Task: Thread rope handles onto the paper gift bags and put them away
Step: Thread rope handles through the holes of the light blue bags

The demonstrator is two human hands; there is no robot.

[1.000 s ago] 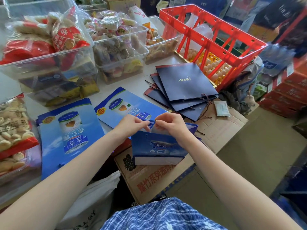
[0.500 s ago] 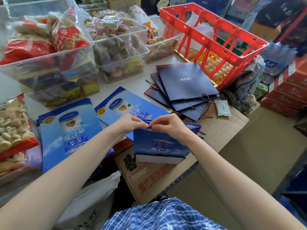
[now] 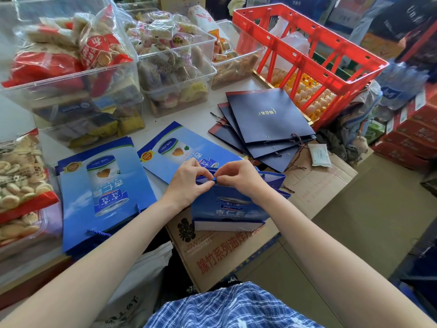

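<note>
A blue paper gift bag [image 3: 233,210] stands half open on a cardboard box, its top edge between my hands. My left hand [image 3: 189,183] and my right hand [image 3: 238,175] both pinch the end of a blue rope handle [image 3: 214,180] at the bag's rim. A loop of that rope hangs down the bag's front. Two flat stacks of matching blue bags lie on the table: one at the left [image 3: 104,192] with rope showing at its near edge, one behind my hands [image 3: 175,152]. A fan of dark navy bags [image 3: 267,119] with twisted cords lies further back.
Clear plastic bins of packaged snacks [image 3: 78,74] line the back and left of the table. A red plastic crate [image 3: 312,50] sits over trays of eggs at the right. The cardboard box [image 3: 227,252] juts off the table's front. A white packet [image 3: 319,155] lies right of the navy bags.
My hands have drawn closer together at the bag's rim, and the rope end now shows pinched between the fingertips. The bag has shifted slightly.
</note>
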